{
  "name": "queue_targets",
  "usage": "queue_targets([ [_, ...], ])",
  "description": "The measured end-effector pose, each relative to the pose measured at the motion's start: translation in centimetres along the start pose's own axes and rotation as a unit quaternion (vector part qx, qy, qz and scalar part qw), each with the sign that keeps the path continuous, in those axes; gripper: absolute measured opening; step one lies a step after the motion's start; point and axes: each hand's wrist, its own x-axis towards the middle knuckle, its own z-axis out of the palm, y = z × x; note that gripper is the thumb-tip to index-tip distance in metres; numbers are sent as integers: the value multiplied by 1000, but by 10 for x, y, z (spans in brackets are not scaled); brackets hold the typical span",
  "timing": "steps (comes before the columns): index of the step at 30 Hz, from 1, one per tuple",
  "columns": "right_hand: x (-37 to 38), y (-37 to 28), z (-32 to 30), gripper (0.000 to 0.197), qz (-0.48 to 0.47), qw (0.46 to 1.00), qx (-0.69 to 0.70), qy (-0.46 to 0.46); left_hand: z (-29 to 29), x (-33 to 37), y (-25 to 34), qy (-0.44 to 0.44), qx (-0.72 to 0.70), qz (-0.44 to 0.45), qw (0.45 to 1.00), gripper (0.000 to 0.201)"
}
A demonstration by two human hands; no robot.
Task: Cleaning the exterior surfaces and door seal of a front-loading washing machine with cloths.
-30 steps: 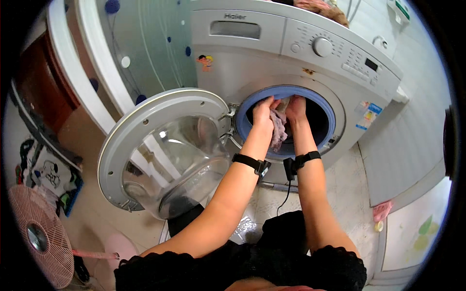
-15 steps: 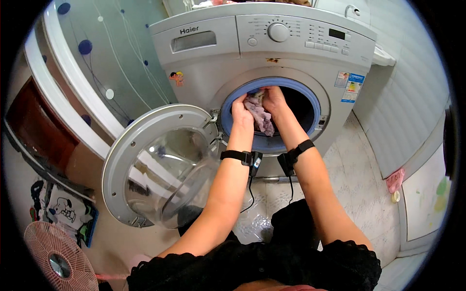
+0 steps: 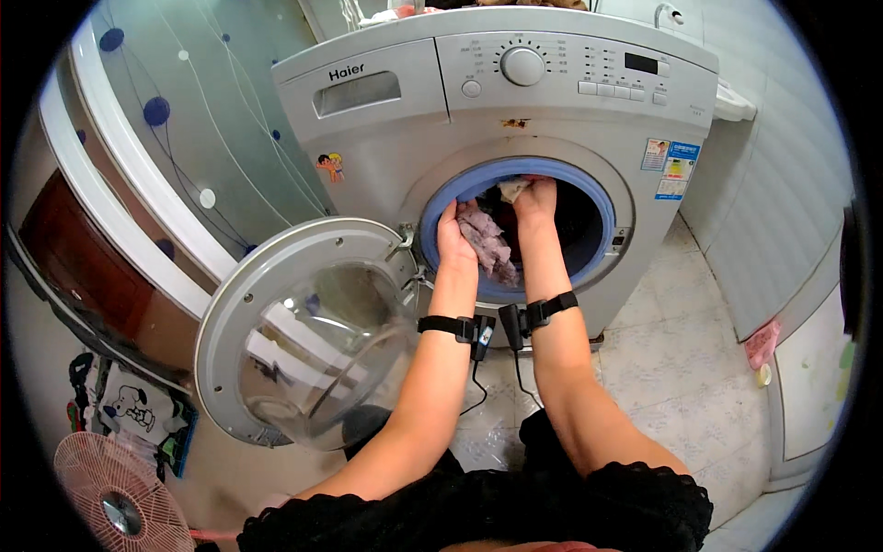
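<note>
Both my hands reach into the round opening of a silver front-loading washing machine. My left hand, at the left side of the blue door seal, is closed on a crumpled mauve cloth that hangs down toward the bottom of the opening. Higher up and to the right, my right hand grips a pale cream cloth; its fingertips are partly hidden under the upper rim. The inside of the drum is dark behind them.
The machine's round glass door stands wide to the left. A pink fan and a bag with a cartoon dog are at the lower left. A patterned glass panel rises behind the door. Tiled floor lies to the right.
My hands have moved apart: the right one went deeper under the upper rim with the cream cloth. The mauve cloth stays in my left hand. The view has shifted slightly.
</note>
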Motion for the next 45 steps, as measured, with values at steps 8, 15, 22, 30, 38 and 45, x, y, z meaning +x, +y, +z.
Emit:
queue_targets([
  [8,-29,-2,46,32,16,997,26,68,10,0,18,-9,20,-19,1000,19],
  [15,-27,-16,44,37,23,994,-105,6,11,3,12,-51,-1,-26,998,9],
  [22,-24,-20,31,38,26,995,-101,10,21,0,-6,-51,-11,-23,998,16],
  [30,-23,-17,26,15,42,980,-195,4,42,21,-25,-147,15,-140,979,17],
  [38,-20,-22,24,37,-32,990,-127,53,43,-4,-40,-61,-17,-67,996,9],
  [45,-27,-29,25,44,-62,988,-133,50,46,-11,-32,-87,23,-67,994,12],
])
